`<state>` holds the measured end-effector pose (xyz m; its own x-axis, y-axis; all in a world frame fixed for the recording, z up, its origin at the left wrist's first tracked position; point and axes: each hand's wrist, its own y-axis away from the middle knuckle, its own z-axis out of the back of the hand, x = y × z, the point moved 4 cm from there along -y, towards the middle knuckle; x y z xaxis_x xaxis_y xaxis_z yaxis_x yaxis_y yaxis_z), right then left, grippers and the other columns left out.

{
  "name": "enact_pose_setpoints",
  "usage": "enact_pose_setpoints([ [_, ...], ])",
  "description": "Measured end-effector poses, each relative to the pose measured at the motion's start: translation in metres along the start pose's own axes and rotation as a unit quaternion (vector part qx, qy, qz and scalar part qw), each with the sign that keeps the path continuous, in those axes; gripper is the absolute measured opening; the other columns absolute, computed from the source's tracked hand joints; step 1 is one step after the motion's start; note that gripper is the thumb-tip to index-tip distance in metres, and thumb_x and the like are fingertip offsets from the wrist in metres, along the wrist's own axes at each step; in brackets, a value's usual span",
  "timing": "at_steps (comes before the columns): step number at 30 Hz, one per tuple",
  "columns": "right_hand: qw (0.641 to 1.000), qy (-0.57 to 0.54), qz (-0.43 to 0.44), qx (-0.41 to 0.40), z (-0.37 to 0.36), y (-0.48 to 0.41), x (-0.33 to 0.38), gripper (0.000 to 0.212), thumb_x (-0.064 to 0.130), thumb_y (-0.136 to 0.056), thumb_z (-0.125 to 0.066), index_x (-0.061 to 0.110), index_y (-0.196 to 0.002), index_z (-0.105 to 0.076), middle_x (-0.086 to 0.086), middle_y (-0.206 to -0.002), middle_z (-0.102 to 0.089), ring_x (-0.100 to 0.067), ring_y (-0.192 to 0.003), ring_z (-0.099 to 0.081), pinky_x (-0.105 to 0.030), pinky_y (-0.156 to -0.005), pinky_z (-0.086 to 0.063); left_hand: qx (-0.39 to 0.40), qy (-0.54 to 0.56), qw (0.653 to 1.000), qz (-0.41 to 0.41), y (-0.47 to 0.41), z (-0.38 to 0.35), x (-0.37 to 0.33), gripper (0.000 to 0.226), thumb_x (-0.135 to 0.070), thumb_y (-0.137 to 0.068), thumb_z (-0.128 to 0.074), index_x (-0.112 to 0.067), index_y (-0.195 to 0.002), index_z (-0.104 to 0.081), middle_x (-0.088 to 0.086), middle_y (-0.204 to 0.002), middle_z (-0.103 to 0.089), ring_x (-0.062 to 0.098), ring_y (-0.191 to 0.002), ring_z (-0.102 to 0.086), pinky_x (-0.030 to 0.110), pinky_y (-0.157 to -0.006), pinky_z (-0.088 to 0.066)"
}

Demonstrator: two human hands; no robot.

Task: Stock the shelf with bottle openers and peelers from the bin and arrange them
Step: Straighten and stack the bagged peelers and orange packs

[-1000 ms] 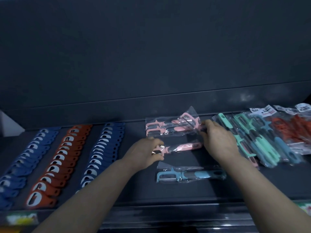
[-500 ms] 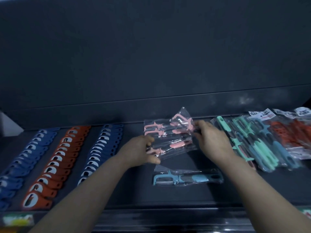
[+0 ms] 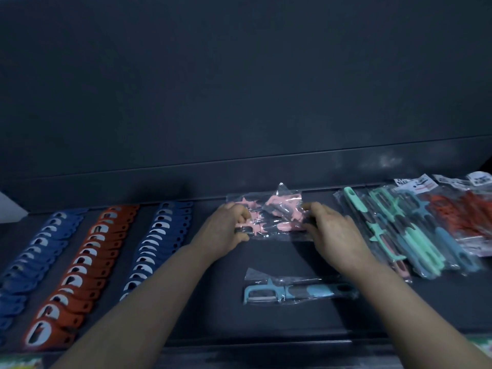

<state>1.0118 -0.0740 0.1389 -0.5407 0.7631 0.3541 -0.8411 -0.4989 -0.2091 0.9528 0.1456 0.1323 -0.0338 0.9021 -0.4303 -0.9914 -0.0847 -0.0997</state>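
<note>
Head view: the bagged pink peelers, several clear packets bunched together, sit at the back of the dark shelf, about midway along it and close to the rear wall. Whether the bundle rests on the shelf or is lifted a little off it, I cannot tell. The left hand grips the bundle's left end, fingers curled over the top of the plastic and the thumb tucked under the near edge. The right hand holds the right end, back of the hand up, thumb on top of the packets and the fingers bent down around the edge. Nearer the front edge, well apart from the bundle and below it in the picture, a single light blue peeler lies crosswise in its own clear bag, its blade head to the left. To the right, just beside the right hand, is a heap of bagged mint and blue peelers, and past that a pile of bagged red peelers with white header cards. To the left run three overlapping rows of bottle openers, front to back: a blue row nearest the left forearm, a red row, then another blue row at the far left.
</note>
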Motion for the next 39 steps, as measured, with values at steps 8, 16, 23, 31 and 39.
enact_pose_setpoints([
  [8,0.984,0.02,0.12,0.134,-0.025,-0.009,0.042,0.036,0.031,-0.098,-0.047,0.034,-0.134,-0.045,0.011,-0.133,-0.052,-0.014,-0.125,-0.046,-0.031,-0.094,-0.031,-0.04,0.017,0.996,0.072,0.014,0.01,0.027,0.064,-0.018,-0.072,-0.08,-0.02,-0.129,-0.051,-0.004,-0.121,-0.05,0.015,-0.117,-0.043,0.028,-0.098,-0.038],
  [16,0.981,0.093,0.135,0.107,-0.034,-0.013,0.064,0.055,0.043,-0.089,-0.057,0.038,-0.14,-0.04,0.006,-0.13,-0.045,-0.019,-0.124,-0.036,-0.038,-0.099,-0.029,-0.023,0.029,0.998,0.048,0.04,0.018,0.021,0.044,-0.015,-0.083,-0.069,-0.021,-0.124,-0.056,-0.002,-0.121,-0.055,0.014,-0.113,-0.051,0.028,-0.098,-0.041],
  [23,0.99,0.098,0.0,0.099,-0.032,0.003,0.042,0.062,0.05,-0.089,-0.055,0.046,-0.143,-0.026,0.007,-0.151,-0.023,-0.025,-0.132,-0.025,-0.046,-0.101,-0.033,0.024,0.043,0.999,0.011,0.04,0.0,0.011,0.029,-0.02,-0.077,-0.079,-0.018,-0.103,-0.066,-0.012,-0.098,-0.052,0.008,-0.093,-0.056,0.025,-0.084,-0.048],
  [31,0.992,0.107,-0.025,0.054,-0.035,0.002,0.046,0.045,0.039,-0.094,-0.048,0.041,-0.138,-0.04,0.007,-0.145,-0.036,-0.021,-0.131,-0.029,-0.042,-0.096,-0.03,-0.012,0.043,0.999,0.003,0.027,-0.007,0.007,0.013,-0.018,-0.079,-0.076,-0.02,-0.091,-0.069,-0.011,-0.092,-0.058,0.007,-0.084,-0.059,0.027,-0.08,-0.051],
  [39,0.991,0.111,-0.077,0.007,0.015,0.033,-0.005,0.031,0.031,-0.094,-0.049,0.036,-0.123,-0.058,0.008,-0.126,-0.054,-0.02,-0.119,-0.047,-0.036,-0.091,-0.037,0.017,0.008,0.997,-0.079,-0.017,-0.012,-0.073,0.011,-0.032,-0.08,-0.075,-0.028,-0.088,-0.068,-0.013,-0.088,-0.062,0.007,-0.083,-0.06,0.028,-0.075,-0.05],
])
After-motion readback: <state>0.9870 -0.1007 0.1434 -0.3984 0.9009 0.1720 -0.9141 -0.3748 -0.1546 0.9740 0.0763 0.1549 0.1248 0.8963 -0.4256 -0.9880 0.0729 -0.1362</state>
